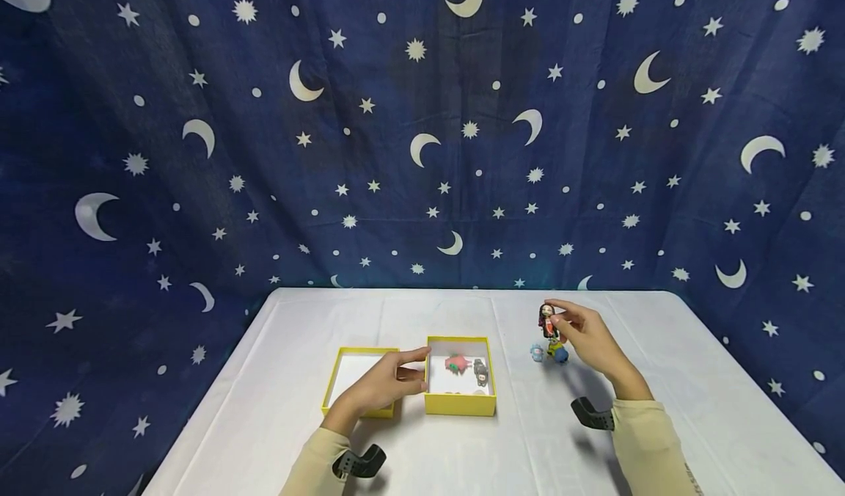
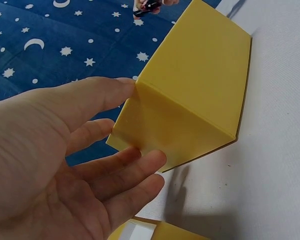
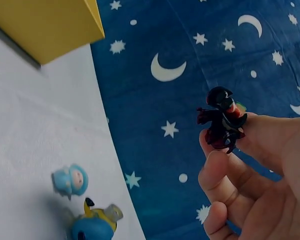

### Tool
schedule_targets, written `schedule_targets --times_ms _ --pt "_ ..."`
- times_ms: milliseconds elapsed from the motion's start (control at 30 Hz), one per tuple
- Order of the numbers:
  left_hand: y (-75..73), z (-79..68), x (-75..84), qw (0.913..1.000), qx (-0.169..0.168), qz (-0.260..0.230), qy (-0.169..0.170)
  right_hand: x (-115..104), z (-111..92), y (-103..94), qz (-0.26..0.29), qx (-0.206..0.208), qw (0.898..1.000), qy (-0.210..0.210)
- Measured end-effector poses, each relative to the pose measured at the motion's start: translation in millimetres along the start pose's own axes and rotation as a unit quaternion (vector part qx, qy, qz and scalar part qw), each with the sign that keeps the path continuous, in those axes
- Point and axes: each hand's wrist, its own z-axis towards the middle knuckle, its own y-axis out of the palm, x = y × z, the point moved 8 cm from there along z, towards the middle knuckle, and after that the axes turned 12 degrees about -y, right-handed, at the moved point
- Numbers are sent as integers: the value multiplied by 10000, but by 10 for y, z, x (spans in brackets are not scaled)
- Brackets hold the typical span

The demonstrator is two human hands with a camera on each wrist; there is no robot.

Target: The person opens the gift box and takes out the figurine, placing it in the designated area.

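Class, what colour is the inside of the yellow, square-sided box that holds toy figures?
White. The box's inside shows best in the head view.

The counter's [image 1: 251, 422] near edge falls below the head view, where the front wall of the yellow box [image 1: 460, 406] partly hides the small pieces [image 1: 479, 392] nearest that edge, the left grip [image 1: 386, 382] covers part of the shallow tray [image 1: 350, 371] toward the counter's left edge, and lettering on the right sleeve [image 1: 650, 445] is too small to read. In the left wrist view the box's inside is hidden and the tray is cut off. In the right wrist view the held figurine's [image 3: 221, 120] face cannot be made out, and the blue-and-yellow figure [image 3: 93, 227] runs off the bottom.
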Motion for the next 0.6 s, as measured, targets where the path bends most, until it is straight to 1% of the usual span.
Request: schedule_targets --times_ms 200,333,433,600 --pt "-5 -4 8 10000 8 -15 18 113 -29 -83 -44 141 9999 26" --pt "-3 -3 11 10000 -2 -31 21 192 -66 -135 -201 213 9996 60" --pt "1 -2 9 10000 -12 -34 26 253 -96 -179 -327 194 9991 196" --pt "2 -11 11 10000 -16 -13 59 341 -142 -216 -318 79 9983 476"
